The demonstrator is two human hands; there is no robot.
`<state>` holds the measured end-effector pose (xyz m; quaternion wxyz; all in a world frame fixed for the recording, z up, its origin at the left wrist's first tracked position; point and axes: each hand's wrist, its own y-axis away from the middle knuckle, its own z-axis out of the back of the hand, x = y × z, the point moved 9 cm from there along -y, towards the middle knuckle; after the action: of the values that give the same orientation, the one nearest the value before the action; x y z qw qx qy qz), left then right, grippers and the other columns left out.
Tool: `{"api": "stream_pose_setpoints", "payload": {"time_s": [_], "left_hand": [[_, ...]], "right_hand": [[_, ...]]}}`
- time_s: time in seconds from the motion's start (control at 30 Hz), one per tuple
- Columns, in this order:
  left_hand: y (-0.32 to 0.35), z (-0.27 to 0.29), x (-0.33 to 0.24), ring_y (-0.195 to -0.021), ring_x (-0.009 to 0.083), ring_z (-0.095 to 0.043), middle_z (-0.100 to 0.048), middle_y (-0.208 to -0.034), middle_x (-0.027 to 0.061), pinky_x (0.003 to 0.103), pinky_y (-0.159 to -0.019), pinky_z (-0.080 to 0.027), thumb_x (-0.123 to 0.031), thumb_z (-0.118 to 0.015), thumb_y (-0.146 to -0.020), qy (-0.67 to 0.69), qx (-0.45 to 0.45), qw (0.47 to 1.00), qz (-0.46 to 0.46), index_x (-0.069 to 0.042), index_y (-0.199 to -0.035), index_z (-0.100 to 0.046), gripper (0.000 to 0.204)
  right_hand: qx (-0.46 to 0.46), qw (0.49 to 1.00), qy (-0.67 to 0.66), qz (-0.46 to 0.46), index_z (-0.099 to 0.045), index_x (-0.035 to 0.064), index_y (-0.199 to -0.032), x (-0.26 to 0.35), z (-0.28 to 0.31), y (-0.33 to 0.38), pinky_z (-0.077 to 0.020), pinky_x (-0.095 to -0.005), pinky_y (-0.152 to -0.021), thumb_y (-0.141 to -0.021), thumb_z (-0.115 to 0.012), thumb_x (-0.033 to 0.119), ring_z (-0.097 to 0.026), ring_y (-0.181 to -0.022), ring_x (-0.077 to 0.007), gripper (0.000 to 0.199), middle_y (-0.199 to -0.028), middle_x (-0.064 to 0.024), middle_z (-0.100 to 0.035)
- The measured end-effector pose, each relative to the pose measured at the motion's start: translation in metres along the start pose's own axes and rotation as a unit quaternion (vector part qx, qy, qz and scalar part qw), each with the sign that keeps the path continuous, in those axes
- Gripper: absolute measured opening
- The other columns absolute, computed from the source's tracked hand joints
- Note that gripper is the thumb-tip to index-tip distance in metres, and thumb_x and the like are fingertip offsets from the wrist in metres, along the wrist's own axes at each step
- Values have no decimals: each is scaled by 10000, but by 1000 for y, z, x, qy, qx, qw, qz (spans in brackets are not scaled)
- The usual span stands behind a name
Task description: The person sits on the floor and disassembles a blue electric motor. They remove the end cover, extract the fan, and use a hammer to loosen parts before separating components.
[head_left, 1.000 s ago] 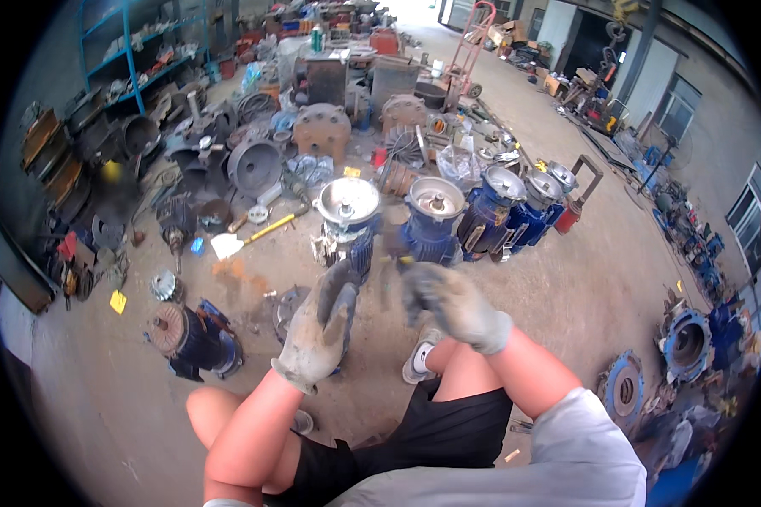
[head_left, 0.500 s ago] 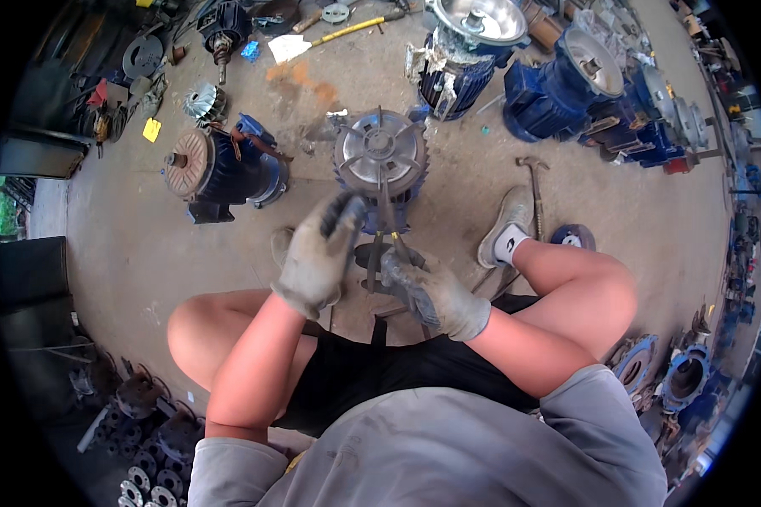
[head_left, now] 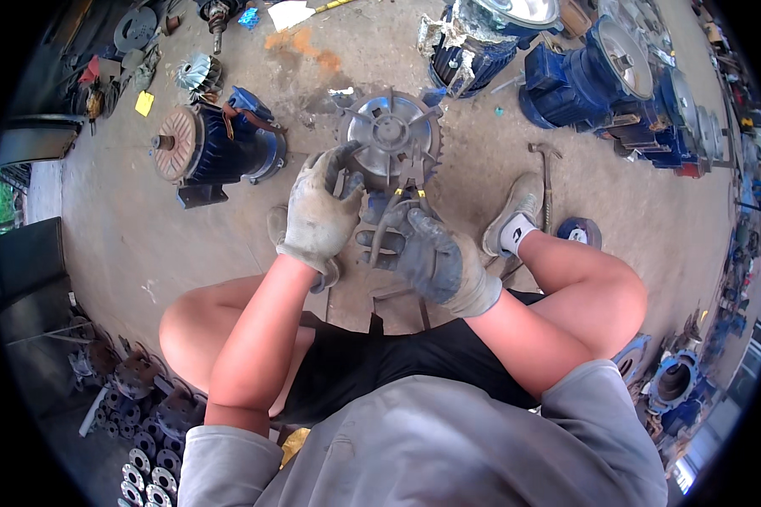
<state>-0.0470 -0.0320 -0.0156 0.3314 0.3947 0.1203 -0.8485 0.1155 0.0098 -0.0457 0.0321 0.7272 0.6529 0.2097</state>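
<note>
Since half a second ago your view has dropped closer over the work: the grey finned motor fan [head_left: 391, 135] with its toothed rim now sits larger at twelve o'clock, just ahead of your hands. A second ago your head was raised toward the yard and both hands hung free in the air; now they are down on the work between your bent knees.

Your left hand [head_left: 320, 213], in a dirty pale-grey work glove, lies at the fan's seven o'clock edge, its fingers spread apart and laid over the rim. Your right hand [head_left: 431, 258], in a darker grey glove, is just beside it at four o'clock from the left, fingers curled shut round a slim dark metal tool with yellow marks [head_left: 395, 218] whose tip reaches up to the fan's lower edge. The two gloves nearly touch.

At ten o'clock from the fan lies a blue electric motor with a rusty brown end plate [head_left: 220, 148], on its side, apart from your hands. At two o'clock stand several large blue motor housings [head_left: 600, 80]. A hammer with a long handle [head_left: 547, 182] lies at three o'clock, just past your white-socked shoe [head_left: 514, 221].

No bin, box or tray shows clearly; the parts lie loose on the bare concrete floor [head_left: 144, 245].
</note>
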Motion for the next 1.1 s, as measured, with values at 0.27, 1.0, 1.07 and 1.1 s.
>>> {"api": "stream_pose_setpoints", "payload": {"time_s": [0.27,1.0,1.07,1.1], "left_hand": [[2,-7,33,-1115,78,-623,-735,-1212,64,262,-979,-506,-20,-648,-1010,280,5,951,129,6,-1364,-663,355],[20,15,29,-1107,139,-629,-728,-1209,65,300,-980,-506,-183,-621,-1091,343,22,912,224,-21,-1307,-707,283],[23,13,27,-1089,128,-621,-727,-1202,56,291,-956,-509,-180,-620,-1091,370,27,896,243,-25,-1301,-709,276],[23,11,29,-1082,124,-617,-727,-1197,52,288,-942,-512,-179,-619,-1091,375,27,895,243,-26,-1298,-711,273]], "right_hand": [[22,995,-100,-12,-610,-12,-1374,-17,-6,-20,-518,-569,-1100,-1145,-466,289,-618,-1319,-403,404,-1481,-246,-591],[-11,997,-80,-4,-632,13,-1340,-49,2,-44,-563,-510,-1017,-1130,-521,357,-662,-1237,-352,418,-1363,-177,-657],[2,997,-78,4,-632,19,-1341,-47,-1,-45,-559,-509,-1024,-1131,-519,357,-662,-1238,-350,413,-1350,-172,-667],[1,997,-74,2,-633,24,-1341,-49,0,-46,-557,-510,-1029,-1131,-517,356,-663,-1237,-348,410,-1344,-171,-671]]}}
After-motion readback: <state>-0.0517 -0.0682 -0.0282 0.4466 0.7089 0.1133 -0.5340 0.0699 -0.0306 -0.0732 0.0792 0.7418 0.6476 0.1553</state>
